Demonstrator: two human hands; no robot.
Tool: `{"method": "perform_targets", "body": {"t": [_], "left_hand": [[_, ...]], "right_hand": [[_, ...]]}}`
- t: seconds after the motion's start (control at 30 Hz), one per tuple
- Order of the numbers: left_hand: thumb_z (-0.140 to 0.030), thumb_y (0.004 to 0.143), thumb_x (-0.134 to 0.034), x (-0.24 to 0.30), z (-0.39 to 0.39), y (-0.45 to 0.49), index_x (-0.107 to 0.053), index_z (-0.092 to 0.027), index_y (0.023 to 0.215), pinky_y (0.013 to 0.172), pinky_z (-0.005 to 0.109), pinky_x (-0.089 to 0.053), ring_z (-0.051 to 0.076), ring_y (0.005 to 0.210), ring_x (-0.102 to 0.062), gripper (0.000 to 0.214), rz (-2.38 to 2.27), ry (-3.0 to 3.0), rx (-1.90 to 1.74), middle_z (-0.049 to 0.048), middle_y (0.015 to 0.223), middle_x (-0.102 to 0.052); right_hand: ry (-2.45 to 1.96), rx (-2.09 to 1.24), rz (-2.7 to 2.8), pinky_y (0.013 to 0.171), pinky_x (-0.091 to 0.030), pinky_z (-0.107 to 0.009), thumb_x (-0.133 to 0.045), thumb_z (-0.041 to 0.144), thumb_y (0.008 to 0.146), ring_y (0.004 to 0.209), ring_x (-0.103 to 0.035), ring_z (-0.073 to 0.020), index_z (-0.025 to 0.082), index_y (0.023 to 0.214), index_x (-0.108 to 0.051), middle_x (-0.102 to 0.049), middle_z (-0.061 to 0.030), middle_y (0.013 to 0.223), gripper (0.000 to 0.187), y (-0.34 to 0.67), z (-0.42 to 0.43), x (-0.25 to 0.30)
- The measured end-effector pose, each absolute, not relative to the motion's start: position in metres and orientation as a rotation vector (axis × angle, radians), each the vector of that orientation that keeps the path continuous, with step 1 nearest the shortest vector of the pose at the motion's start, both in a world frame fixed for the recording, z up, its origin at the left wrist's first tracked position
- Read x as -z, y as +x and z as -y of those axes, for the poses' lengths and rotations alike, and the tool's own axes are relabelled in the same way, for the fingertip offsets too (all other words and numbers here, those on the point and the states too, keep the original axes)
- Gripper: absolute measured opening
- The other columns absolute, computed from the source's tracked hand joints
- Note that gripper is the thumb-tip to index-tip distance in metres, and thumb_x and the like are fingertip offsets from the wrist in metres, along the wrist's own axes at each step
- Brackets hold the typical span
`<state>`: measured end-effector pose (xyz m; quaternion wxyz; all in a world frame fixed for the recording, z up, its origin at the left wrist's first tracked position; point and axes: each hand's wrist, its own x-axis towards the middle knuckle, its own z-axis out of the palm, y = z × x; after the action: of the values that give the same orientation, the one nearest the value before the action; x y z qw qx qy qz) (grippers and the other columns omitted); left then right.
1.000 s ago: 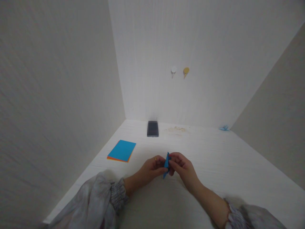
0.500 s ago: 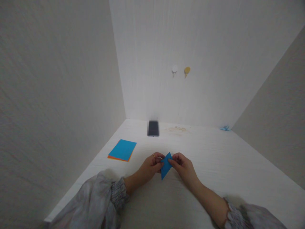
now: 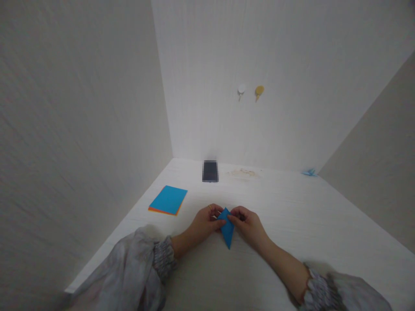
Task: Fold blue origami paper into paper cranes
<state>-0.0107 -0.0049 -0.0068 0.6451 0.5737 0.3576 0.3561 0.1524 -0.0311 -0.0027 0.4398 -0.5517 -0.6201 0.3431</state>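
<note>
Between my two hands is a folded piece of blue origami paper (image 3: pixel 228 233), kite-shaped, with its long point toward me. My left hand (image 3: pixel 207 221) pinches its left edge, thumb on the front face; a ring shows on one finger. My right hand (image 3: pixel 247 222) grips the upper right edge between thumb and curled fingers. Fingertips behind the paper are hidden. To the left of my hands lies a stack of square paper sheets (image 3: pixel 168 200), blue on top with orange and yellow edges peeking out below.
A dark, pixelated rectangular object (image 3: pixel 210 171) stands at the back wall. A small light-blue folded paper (image 3: pixel 309 172) sits in the far right corner. Brownish marks (image 3: pixel 243 173) show on the white table (image 3: pixel 275 194). A white hook (image 3: pixel 241 90) and a yellow hook (image 3: pixel 259 91) are on the wall.
The blue folded paper has turned in my hands: its lower point has swung to the right and now aims toward me. Both hands keep their pinch, and the view has shifted slightly.
</note>
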Motion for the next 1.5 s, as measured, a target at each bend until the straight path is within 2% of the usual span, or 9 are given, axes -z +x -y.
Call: {"method": "perform_targets", "body": {"t": [0.33, 0.57, 0.7, 1.1, 1.3, 1.5], "left_hand": [[-0.026, 0.062, -0.066, 0.009, 0.003, -0.014, -0.051, -0.013, 0.087, 0.056, 0.029, -0.049, 0.015, 0.065, -0.059, 0.031, -0.845, 1.341, -0.827, 0.0039, 0.085, -0.055], [-0.028, 0.063, -0.064, 0.006, 0.004, -0.013, -0.051, -0.014, 0.084, 0.055, 0.027, -0.049, 0.014, 0.063, -0.058, 0.029, -0.84, 1.339, -0.811, 0.0022, 0.079, -0.054], [-0.028, 0.064, -0.066, 0.004, 0.005, -0.014, -0.047, -0.017, 0.092, 0.054, 0.026, -0.049, 0.012, 0.062, -0.057, 0.036, -0.784, 1.325, -0.836, 0.0, 0.078, -0.052], [-0.023, 0.067, -0.064, 0.005, 0.005, -0.014, -0.045, -0.021, 0.097, 0.054, 0.025, -0.051, 0.01, 0.061, -0.057, 0.035, -0.707, 1.338, -0.87, -0.0006, 0.086, -0.047], [-0.023, 0.068, -0.062, 0.003, 0.006, -0.015, -0.048, -0.02, 0.093, 0.054, 0.024, -0.051, 0.009, 0.064, -0.057, 0.029, -0.722, 1.364, -0.883, 0.0004, 0.092, -0.045], [-0.023, 0.066, -0.063, 0.004, 0.006, -0.014, -0.045, -0.018, 0.086, 0.052, 0.022, -0.05, 0.008, 0.061, -0.056, 0.027, -0.735, 1.349, -0.881, 0.0001, 0.089, -0.048]], "right_hand": [[-1.347, -1.091, 1.509, 0.058, -0.045, -0.027, -0.055, 0.032, 0.068, 0.06, -0.057, -0.0159, 0.016, 0.071, -0.063, -0.064, -0.0028, 0.065, 0.019, 0.153, 0.031, -0.004], [-1.412, -0.995, 1.555, 0.052, -0.042, -0.024, -0.055, 0.031, 0.069, 0.053, -0.054, -0.0138, 0.016, 0.065, -0.062, -0.06, -0.0009, 0.056, 0.017, 0.153, 0.034, -0.006], [-1.475, -0.94, 1.569, 0.049, -0.04, -0.023, -0.055, 0.029, 0.069, 0.05, -0.052, -0.0129, 0.016, 0.063, -0.061, -0.058, 0.0002, 0.052, 0.015, 0.153, 0.034, -0.008], [-1.493, -0.886, 1.609, 0.048, -0.036, -0.022, -0.052, 0.03, 0.072, 0.05, -0.049, -0.0123, 0.016, 0.065, -0.06, -0.054, 0.0011, 0.052, 0.018, 0.154, 0.034, -0.005], [-1.499, -0.881, 1.611, 0.048, -0.036, -0.022, -0.052, 0.03, 0.072, 0.05, -0.049, -0.012, 0.017, 0.065, -0.06, -0.054, 0.0015, 0.052, 0.017, 0.154, 0.035, -0.004], [-1.481, -0.836, 1.635, 0.05, -0.037, -0.022, -0.052, 0.028, 0.071, 0.052, -0.049, -0.0124, 0.017, 0.063, -0.059, -0.055, 0.0015, 0.053, 0.015, 0.153, 0.035, -0.004]]}}
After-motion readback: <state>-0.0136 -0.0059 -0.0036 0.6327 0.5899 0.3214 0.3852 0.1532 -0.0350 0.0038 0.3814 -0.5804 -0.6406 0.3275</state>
